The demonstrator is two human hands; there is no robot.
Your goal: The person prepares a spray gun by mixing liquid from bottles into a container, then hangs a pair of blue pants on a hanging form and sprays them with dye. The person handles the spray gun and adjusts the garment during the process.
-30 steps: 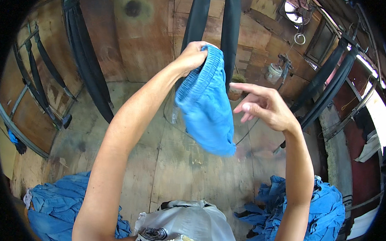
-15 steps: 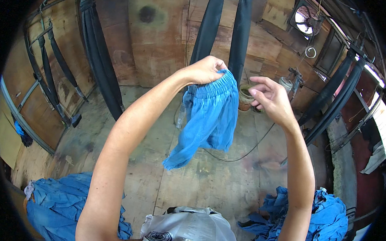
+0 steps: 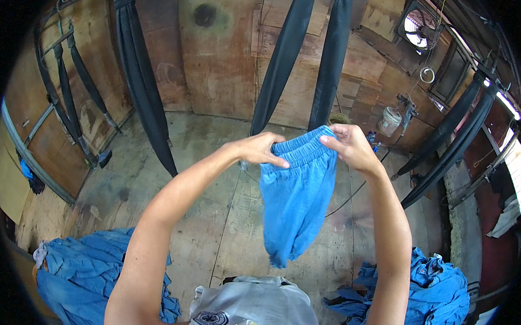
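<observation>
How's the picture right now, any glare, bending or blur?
Head view: glare whitens the right-hand opening and backlights the fan; head view: fisheye distortion bows the outer edges, with black corners; head view: the blue pants show readable folds.

The bare left arm (image 3: 158,222) rises from the lower edge, bends at the elbow and slants up and inward to the left hand (image 3: 256,149), whose thumb (image 3: 279,162) points toward the other hand in a grip, its fingers partly hidden. The bare right arm (image 3: 395,238) comes up more steeply, its forearm leaning inward to the right hand (image 3: 355,148), where the fingers curl over and the thumb (image 3: 332,143) presses in a pinch. Both hands are raised in front of the body, near each other but apart.
</observation>
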